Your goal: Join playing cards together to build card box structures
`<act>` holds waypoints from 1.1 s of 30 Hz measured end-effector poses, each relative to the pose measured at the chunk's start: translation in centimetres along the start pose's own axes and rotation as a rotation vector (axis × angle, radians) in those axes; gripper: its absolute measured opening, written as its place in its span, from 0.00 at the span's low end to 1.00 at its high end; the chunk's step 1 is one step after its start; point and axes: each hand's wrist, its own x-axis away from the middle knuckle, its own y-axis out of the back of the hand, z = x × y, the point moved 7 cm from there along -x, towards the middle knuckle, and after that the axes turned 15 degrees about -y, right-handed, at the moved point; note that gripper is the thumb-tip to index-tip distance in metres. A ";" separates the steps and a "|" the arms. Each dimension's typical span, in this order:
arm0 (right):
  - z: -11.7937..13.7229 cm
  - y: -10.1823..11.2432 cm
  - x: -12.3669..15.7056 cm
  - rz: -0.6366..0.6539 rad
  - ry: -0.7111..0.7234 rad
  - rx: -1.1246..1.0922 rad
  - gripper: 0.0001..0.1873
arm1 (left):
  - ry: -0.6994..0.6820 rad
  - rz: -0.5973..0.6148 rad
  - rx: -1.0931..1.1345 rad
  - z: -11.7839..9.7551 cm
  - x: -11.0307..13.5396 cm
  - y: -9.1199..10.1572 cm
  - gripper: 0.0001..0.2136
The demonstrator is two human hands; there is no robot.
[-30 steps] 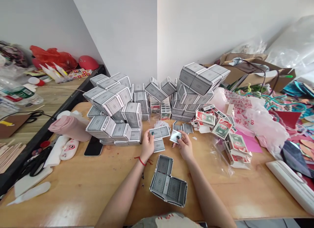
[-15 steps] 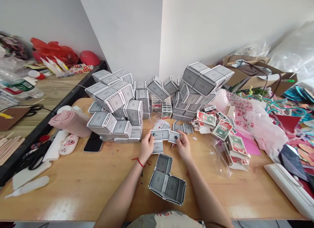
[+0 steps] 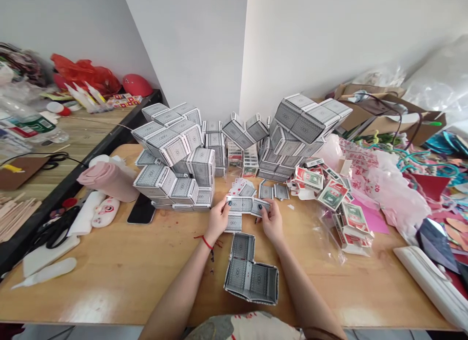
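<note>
Between my two hands is a strip of grey-backed playing cards (image 3: 242,204), joined in a bent shape with one card (image 3: 233,223) pointing down towards me at its left. My left hand (image 3: 218,219) pinches the strip's left end, thumb on top. My right hand (image 3: 273,221) grips the rightmost playing card (image 3: 258,207), which lies tilted against the strip's right end. Nearer to me sits an L-shaped open tray made of cards (image 3: 239,269). Just beyond my hands are loose playing cards (image 3: 239,185) and a few grey-backed cards (image 3: 266,191).
Tall stacks of card-built blocks stand at the left (image 3: 170,142) and right (image 3: 302,118). Opened card boxes (image 3: 332,194) and plastic wrap lie to the right. A phone (image 3: 141,208), a pink cup (image 3: 109,179), scissors (image 3: 60,228) and a glue bottle (image 3: 54,271) are at the left.
My right hand has brought its card slightly inward, so it now meets the strip's right end. My left hand stays on the strip. The whole view has shifted a little.
</note>
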 end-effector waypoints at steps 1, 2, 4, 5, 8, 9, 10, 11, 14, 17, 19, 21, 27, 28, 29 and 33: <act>0.0 0.1 0.1 -0.026 -0.001 0.005 0.15 | 0.002 0.001 -0.002 0.0 0.1 0.0 0.20; 0.0 0.1 0.2 -0.036 -0.002 0.001 0.15 | 0.002 0.006 -0.002 0.1 0.2 -0.1 0.20; 0.3 -0.2 0.3 0.003 -0.005 -0.012 0.16 | -0.004 0.021 0.001 0.1 0.2 -0.2 0.20; 0.5 -0.4 0.2 0.050 -0.009 -0.017 0.17 | -0.009 0.026 0.002 0.1 0.3 -0.3 0.20; 0.8 -1.2 -0.1 0.239 -0.050 -0.024 0.21 | -0.019 0.023 -0.007 0.1 0.2 -0.3 0.20; 0.9 -1.4 -0.1 0.293 -0.067 -0.028 0.22 | -0.018 0.019 -0.011 0.1 0.2 -0.2 0.20; 0.9 -1.5 -0.2 0.332 -0.078 -0.034 0.24 | -0.016 0.017 -0.015 0.1 0.2 -0.2 0.20; 0.9 -1.5 -0.3 0.357 -0.084 -0.041 0.25 | -0.013 0.015 -0.017 0.1 0.1 -0.1 0.20; 0.9 -1.4 -0.3 0.373 -0.079 -0.060 0.26 | -0.009 0.020 -0.023 0.1 0.1 -0.1 0.19; 0.7 -1.3 -0.1 0.359 -0.075 -0.053 0.26 | -0.010 0.028 -0.039 0.2 0.2 -0.1 0.19; 0.6 -1.2 0.0 0.349 -0.076 -0.036 0.24 | -0.013 0.033 -0.049 0.2 0.3 -0.1 0.20; 0.6 -1.2 -0.1 0.352 -0.078 -0.021 0.23 | -0.017 0.041 -0.052 0.2 0.3 -0.2 0.20; 0.7 -1.1 -0.1 0.367 -0.063 -0.012 0.23 | -0.009 0.047 -0.043 0.0 0.2 -0.3 0.19; 0.8 -1.1 0.0 0.359 -0.051 -0.011 0.24 | -0.004 0.043 -0.041 0.1 0.2 -0.2 0.19; 0.9 -1.1 0.1 0.352 -0.040 -0.008 0.24 | -0.001 0.043 -0.038 0.1 0.1 -0.2 0.19; 1.5 -0.8 0.3 0.305 0.029 0.062 0.29 | -0.010 0.061 -0.021 0.0 0.0 -0.4 0.19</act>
